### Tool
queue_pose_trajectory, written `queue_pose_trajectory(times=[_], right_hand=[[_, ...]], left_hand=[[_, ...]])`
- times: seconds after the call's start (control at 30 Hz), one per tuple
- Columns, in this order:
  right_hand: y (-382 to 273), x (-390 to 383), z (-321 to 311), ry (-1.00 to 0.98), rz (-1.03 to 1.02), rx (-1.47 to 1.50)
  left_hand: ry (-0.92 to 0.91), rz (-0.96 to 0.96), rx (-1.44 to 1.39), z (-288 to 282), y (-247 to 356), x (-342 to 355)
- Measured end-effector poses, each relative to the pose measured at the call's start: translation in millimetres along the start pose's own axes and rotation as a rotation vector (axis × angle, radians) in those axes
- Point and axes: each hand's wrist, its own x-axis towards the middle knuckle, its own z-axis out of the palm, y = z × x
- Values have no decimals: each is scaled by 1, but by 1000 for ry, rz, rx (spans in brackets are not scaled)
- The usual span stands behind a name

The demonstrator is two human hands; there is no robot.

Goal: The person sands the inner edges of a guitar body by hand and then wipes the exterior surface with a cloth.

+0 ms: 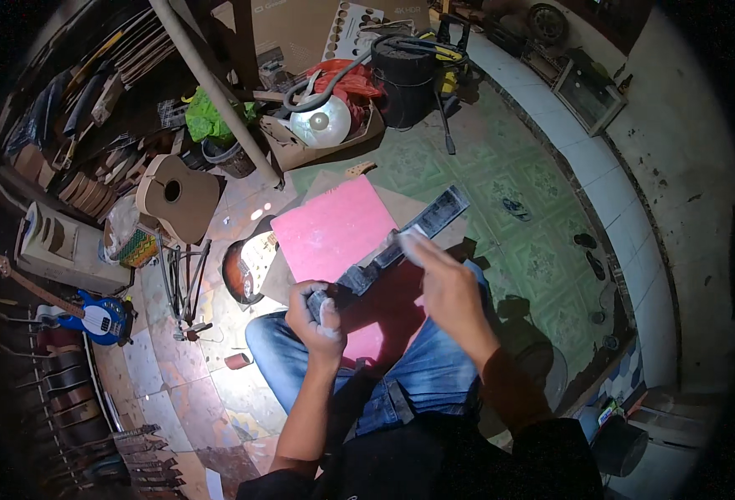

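A seated person holds a long dark guitar neck across the lap with both hands, over a pink rectangular board.

The left hand has its fingers clamped round the near end of the neck, with a scrap of white cloth showing in the fist. The right hand presses flat on the middle of the neck, fingers together over a pale pad. The neck slants up toward the right, its far end jutting past the board's right edge. On the tiled floor beyond lie a brown cardboard box, a tall cardboard panel with rows of round holes, an unfinished wooden guitar body and a blue electric guitar at left.
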Motion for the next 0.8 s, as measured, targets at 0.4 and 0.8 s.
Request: queue_pose_trajectory(times=[0.4, 0.8], right_hand=[[10, -17, 30, -78, 70, 291], [-28, -8, -13, -192, -5, 125]], left_hand=[[-183, 3, 52, -46, -8, 2], [-118, 46, 142, -17, 20, 4]])
